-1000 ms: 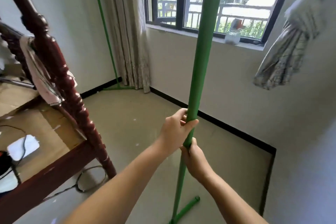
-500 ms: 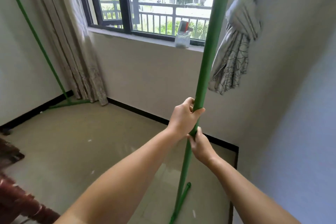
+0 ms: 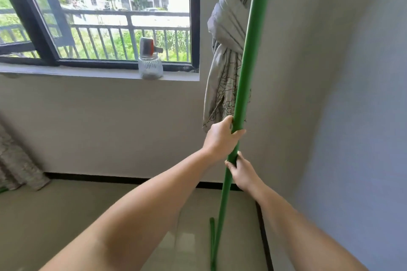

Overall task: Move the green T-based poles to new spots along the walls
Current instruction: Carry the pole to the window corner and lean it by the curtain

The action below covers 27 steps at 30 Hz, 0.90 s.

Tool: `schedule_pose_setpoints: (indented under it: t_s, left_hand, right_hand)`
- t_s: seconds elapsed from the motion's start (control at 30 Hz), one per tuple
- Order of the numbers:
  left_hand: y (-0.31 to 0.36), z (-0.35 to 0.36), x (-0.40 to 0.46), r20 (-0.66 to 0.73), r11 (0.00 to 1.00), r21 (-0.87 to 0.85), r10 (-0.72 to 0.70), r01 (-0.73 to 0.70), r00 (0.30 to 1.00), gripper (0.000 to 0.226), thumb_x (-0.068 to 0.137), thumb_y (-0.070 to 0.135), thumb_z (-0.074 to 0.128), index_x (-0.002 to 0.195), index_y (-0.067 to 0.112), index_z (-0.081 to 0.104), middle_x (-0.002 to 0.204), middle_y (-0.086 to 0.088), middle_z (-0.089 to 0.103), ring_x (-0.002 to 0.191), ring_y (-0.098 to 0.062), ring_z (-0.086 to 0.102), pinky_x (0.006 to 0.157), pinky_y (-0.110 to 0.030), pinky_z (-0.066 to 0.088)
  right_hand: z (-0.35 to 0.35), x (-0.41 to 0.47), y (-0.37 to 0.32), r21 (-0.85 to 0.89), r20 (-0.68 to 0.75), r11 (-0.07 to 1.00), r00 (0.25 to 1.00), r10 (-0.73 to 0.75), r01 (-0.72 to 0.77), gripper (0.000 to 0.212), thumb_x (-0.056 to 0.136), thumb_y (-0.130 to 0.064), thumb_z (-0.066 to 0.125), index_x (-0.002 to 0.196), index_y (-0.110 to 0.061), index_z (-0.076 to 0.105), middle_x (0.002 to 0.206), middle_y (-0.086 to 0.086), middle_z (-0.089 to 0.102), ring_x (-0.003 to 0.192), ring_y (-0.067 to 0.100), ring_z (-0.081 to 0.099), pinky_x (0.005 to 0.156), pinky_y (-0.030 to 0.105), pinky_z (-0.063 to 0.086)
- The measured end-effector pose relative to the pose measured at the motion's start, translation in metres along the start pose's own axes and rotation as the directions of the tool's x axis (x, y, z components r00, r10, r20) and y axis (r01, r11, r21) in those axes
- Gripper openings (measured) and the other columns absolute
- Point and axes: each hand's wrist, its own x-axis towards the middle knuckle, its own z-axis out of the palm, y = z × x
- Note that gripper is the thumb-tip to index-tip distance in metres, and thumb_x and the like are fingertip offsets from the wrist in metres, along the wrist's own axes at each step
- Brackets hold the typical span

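A tall green T-based pole (image 3: 248, 55) stands nearly upright in front of me, near the room's right corner. Its green crossbar foot (image 3: 212, 240) reaches the tiled floor at the bottom of the view. My left hand (image 3: 220, 138) is wrapped around the shaft at mid height. Just below it, my right hand (image 3: 240, 171) grips the same shaft. The pole's top runs out of view. A sliver of green (image 3: 2, 189) at the far left edge, by the other curtain, belongs to the second pole's base.
A knotted grey curtain (image 3: 226, 50) hangs right behind the pole. On the window sill (image 3: 88, 73) stands a glass jar (image 3: 150, 66). The right wall (image 3: 363, 116) is close. A patterned curtain (image 3: 15, 165) reaches the floor at the left.
My view has swung right toward the corner: the wooden bed frame and the far pole have left the view. Both hands keep their grip, and the pole has moved nearer the knotted curtain.
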Motion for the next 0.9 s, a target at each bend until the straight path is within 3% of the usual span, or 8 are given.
schedule_pose_setpoints:
  t_s: [0.1,0.27,0.4,0.5,0.67,0.8,0.9]
  left_hand:
    - [-0.005,0.011,0.048,0.014,1.0,0.002,-0.006,0.006,1.0,0.025,0.081,0.033,0.06,0.091,0.012,0.053,0.08,-0.011,0.066,0.075,-0.028,0.063,0.07,-0.039,0.052]
    - [-0.008,0.032,0.125,-0.023,1.0,-0.003,-0.026,0.026,0.999,0.024,0.082,0.03,0.061,0.093,0.011,0.053,0.08,-0.009,0.067,0.073,-0.026,0.063,0.066,-0.035,0.05]
    - [-0.009,0.048,0.181,-0.056,0.996,0.014,-0.083,0.084,0.995,0.022,0.082,0.029,0.06,0.095,0.013,0.053,0.08,-0.009,0.067,0.073,-0.024,0.064,0.066,-0.036,0.051]
    - [-0.008,0.054,0.214,-0.076,0.994,-0.001,-0.106,0.106,0.991,0.021,0.083,0.027,0.061,0.097,0.012,0.054,0.08,-0.003,0.063,0.066,-0.014,0.06,0.059,-0.027,0.05]
    - [-0.005,0.053,0.252,-0.136,0.992,-0.003,-0.125,0.125,0.983,0.022,0.083,0.026,0.061,0.102,0.015,0.057,0.07,0.01,0.055,0.067,-0.014,0.058,0.068,-0.03,0.05]
    - [-0.011,0.049,0.259,-0.129,0.991,-0.003,-0.13,0.13,0.983,0.022,0.083,0.029,0.062,0.1,0.016,0.057,0.08,-0.001,0.065,0.075,-0.019,0.065,0.072,-0.035,0.055]
    - [-0.014,0.045,0.252,-0.108,0.993,-0.011,-0.122,0.121,0.987,0.024,0.083,0.029,0.062,0.104,0.02,0.058,0.076,0.004,0.062,0.072,-0.012,0.062,0.069,-0.031,0.054]
  right_hand:
    - [-0.012,0.049,0.006,-0.011,0.006,1.0,1.0,0.011,-0.011,0.029,0.091,-0.021,0.048,0.115,-0.004,0.045,0.111,0.018,0.06,0.103,0.032,0.057,0.081,0.031,0.042]
    - [-0.037,0.13,0.018,-0.01,0.03,0.999,0.999,-0.042,0.042,0.025,0.09,-0.019,0.05,0.112,-0.006,0.048,0.105,0.014,0.062,0.095,0.026,0.058,0.077,0.028,0.04]
    - [-0.056,0.192,0.028,0.014,0.06,0.993,0.991,-0.117,0.116,0.009,0.088,-0.018,0.053,0.097,-0.016,0.051,0.087,0.001,0.06,0.086,0.021,0.06,0.079,0.03,0.047]
    - [-0.07,0.228,0.032,-0.021,0.092,0.985,0.982,-0.167,0.17,0.013,0.09,-0.022,0.051,0.1,-0.014,0.052,0.078,-0.007,0.055,0.074,0.011,0.056,0.075,0.028,0.045]
    - [-0.078,0.27,0.031,-0.018,0.115,0.973,0.967,-0.227,0.23,0.017,0.09,-0.026,0.05,0.101,-0.014,0.052,0.082,-0.001,0.061,0.074,0.016,0.06,0.073,0.032,0.05]
    - [-0.074,0.279,0.032,0.005,0.124,0.967,0.96,-0.253,0.254,0.016,0.089,-0.025,0.052,0.1,-0.014,0.051,0.087,0.005,0.064,0.073,0.017,0.06,0.067,0.027,0.048]
    - [-0.071,0.276,0.036,0.012,0.138,0.96,0.95,-0.28,0.281,0.018,0.088,-0.025,0.054,0.1,-0.013,0.051,0.091,0.011,0.067,0.079,0.02,0.064,0.072,0.03,0.052]
